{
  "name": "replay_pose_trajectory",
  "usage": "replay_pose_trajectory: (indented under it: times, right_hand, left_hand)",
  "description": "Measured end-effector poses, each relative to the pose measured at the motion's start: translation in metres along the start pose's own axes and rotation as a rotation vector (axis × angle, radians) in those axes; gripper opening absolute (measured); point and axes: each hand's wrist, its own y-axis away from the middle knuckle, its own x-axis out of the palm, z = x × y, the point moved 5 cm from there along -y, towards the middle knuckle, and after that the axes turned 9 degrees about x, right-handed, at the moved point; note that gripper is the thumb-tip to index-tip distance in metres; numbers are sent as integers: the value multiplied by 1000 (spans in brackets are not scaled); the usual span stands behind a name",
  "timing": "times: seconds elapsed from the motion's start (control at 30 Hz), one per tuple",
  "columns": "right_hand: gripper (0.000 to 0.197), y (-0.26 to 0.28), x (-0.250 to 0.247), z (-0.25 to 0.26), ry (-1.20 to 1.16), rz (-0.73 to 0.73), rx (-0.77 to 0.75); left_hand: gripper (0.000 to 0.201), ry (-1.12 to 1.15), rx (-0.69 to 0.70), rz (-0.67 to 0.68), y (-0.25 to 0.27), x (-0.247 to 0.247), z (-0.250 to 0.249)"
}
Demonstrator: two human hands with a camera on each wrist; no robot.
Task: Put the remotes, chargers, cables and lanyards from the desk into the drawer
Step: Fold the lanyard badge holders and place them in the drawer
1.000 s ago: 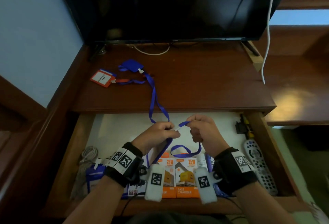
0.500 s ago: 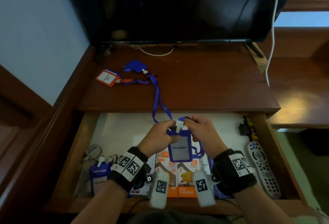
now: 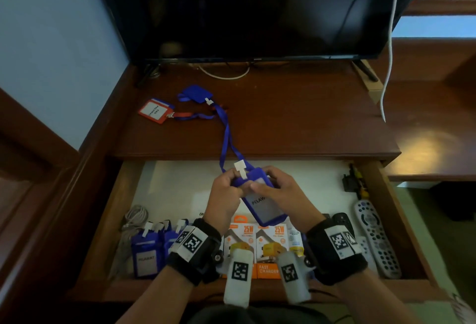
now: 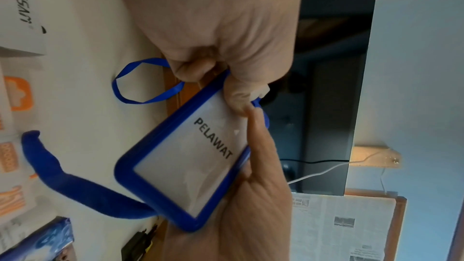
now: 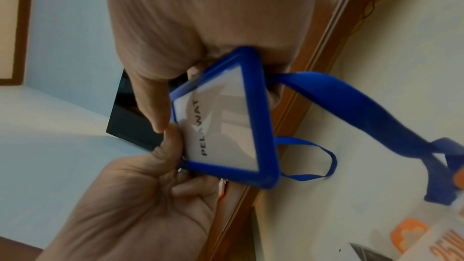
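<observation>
Both hands hold a blue lanyard badge holder (image 3: 265, 207) marked PELAWAT above the open drawer (image 3: 180, 189). My left hand (image 3: 229, 184) pinches its top corner and the white clip (image 3: 240, 169). My right hand (image 3: 275, 189) grips the holder's upper edge, thumb on its face. The left wrist view shows the holder (image 4: 191, 166) between my left hand (image 4: 216, 78) and my right hand (image 4: 238, 215). Its blue strap (image 3: 226, 138) runs up onto the desk (image 3: 296, 122). A second blue holder (image 3: 197, 93) and a red one (image 3: 154, 111) lie at the desk's back left.
The drawer holds orange charger boxes (image 3: 243, 241), grey remotes (image 3: 376, 241) on the right, blue badge holders (image 3: 146, 256) and a grey coiled cable (image 3: 134, 220) on the left, and a black adapter (image 3: 351, 184). A TV (image 3: 257, 9) stands at the back of the desk.
A second ago both hands held only the strap. The badge holder then came up between them, and it now hangs tilted to the right with both hands at its top.
</observation>
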Motion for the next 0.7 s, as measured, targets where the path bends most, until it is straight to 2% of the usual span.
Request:
replay_pose_trajectory:
  times: [0.17,0.3,0.4,0.5,0.57,0.63,0.7]
  right_hand:
    - [15,9,1,-12,-56,-22,-3]
    - [21,8,-8,-18,-76,-48,-2]
    - [20,7,-15,-19,-92,-48,11]
    - [14,6,-16,-17,-45,-14,44]
    - [12,4,-13,-14,24,25,64]
    - [14,0,-9,-13,78,52,77]
    - [15,-4,-4,-12,131,63,86]
  left_hand:
    - [7,17,-37,-51,-3,-6,6]
    - [17,-10,-56,-38,-4,-8,10]
    - [12,-46,-105,97,-4,-13,11]
    - [23,-118,-149,287,-12,-24,12]
    - [31,-182,-159,360,-18,-30,9]
    - [39,-291,-146,429,-22,-34,5]
    - [36,-440,-89,524,-25,-36,-1]
